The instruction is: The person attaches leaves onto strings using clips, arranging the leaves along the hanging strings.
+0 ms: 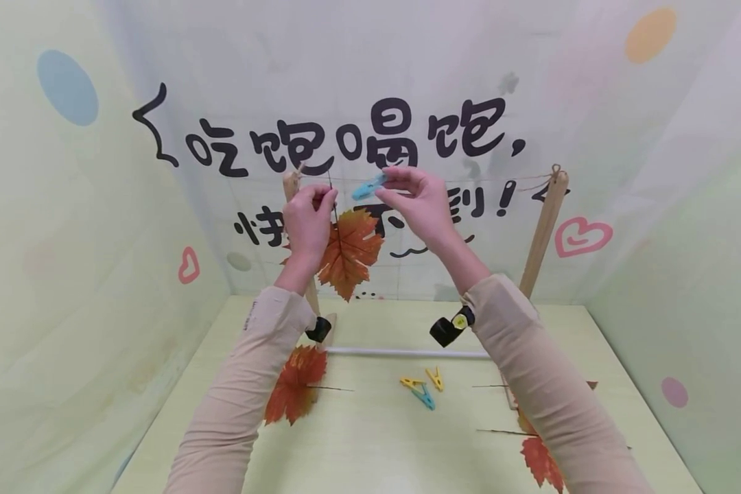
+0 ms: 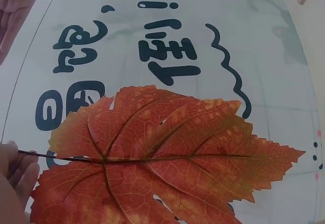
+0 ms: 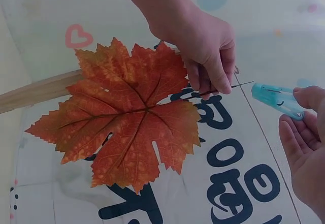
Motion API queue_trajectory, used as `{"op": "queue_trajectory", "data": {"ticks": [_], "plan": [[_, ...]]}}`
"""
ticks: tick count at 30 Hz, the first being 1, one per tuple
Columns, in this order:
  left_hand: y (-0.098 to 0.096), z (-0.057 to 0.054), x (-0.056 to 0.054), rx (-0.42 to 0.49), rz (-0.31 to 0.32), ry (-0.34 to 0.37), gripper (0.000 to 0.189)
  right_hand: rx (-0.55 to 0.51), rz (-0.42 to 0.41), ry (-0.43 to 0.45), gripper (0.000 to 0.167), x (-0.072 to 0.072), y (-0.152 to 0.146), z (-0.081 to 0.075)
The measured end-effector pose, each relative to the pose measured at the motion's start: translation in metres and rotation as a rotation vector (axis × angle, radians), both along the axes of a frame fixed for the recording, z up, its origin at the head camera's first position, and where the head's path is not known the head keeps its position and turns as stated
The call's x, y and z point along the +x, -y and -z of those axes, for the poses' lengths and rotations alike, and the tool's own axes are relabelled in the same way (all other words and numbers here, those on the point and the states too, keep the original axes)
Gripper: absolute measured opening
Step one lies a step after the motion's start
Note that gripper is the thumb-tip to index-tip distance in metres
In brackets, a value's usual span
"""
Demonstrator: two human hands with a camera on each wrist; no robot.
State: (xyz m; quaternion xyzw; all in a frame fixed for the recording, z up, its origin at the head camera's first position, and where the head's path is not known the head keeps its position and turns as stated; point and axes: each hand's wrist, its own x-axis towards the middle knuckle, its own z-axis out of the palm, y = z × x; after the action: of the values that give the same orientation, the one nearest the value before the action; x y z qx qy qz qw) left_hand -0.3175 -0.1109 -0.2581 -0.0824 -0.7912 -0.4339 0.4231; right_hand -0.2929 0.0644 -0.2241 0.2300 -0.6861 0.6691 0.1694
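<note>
My left hand [image 1: 309,218] pinches the thin dark stem of an orange-red artificial maple-like leaf [image 1: 348,254], which hangs tip down below the fingers. The stem's end rises past the thumb and crosses a thin string [image 3: 273,158] in the right wrist view. Between thumb and fingers, my right hand [image 1: 425,207] holds a light blue clothespin [image 3: 274,98]. One end of the clothespin points at the stem tip, with a small gap between them. In the left wrist view the leaf's veined face [image 2: 152,158] fills the lower half.
The string runs between a left wooden post [image 1: 311,295] and a right wooden post [image 1: 542,237]. A white rod [image 1: 407,353] lies low between them. On the table are two yellow clothespins [image 1: 435,379], a blue clothespin [image 1: 425,396], a red leaf [image 1: 293,387] and more leaves [image 1: 540,460] under my right arm.
</note>
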Motion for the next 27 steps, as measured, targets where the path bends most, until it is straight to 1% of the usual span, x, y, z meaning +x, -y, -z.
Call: {"op": "queue_trajectory", "data": {"ticks": [3,8,13,17,19,25,27], "plan": [[-0.001,-0.001,0.001,0.001,0.013,-0.006,0.018,-0.004,0.012,-0.022,0.031,-0.003,0.003,-0.004],[-0.004,-0.001,0.0,-0.002,0.03,-0.009,0.019,-0.018,0.035,-0.024,0.03,-0.009,0.006,-0.009],[-0.006,-0.001,0.0,-0.002,0.024,-0.004,0.019,-0.047,0.041,-0.044,0.03,-0.013,0.01,-0.007],[-0.005,0.0,0.0,0.007,0.024,-0.001,0.02,-0.037,0.062,-0.07,0.029,-0.015,0.013,-0.006],[-0.005,0.0,0.0,0.012,0.027,0.001,0.02,-0.029,0.081,-0.076,0.028,-0.013,0.014,-0.008],[-0.005,0.001,-0.002,0.021,0.026,0.01,0.017,0.0,0.119,-0.104,0.024,0.005,0.019,-0.019],[-0.006,0.001,-0.002,0.025,0.025,0.008,0.016,0.014,0.128,-0.115,0.023,0.007,0.021,-0.021]]}}
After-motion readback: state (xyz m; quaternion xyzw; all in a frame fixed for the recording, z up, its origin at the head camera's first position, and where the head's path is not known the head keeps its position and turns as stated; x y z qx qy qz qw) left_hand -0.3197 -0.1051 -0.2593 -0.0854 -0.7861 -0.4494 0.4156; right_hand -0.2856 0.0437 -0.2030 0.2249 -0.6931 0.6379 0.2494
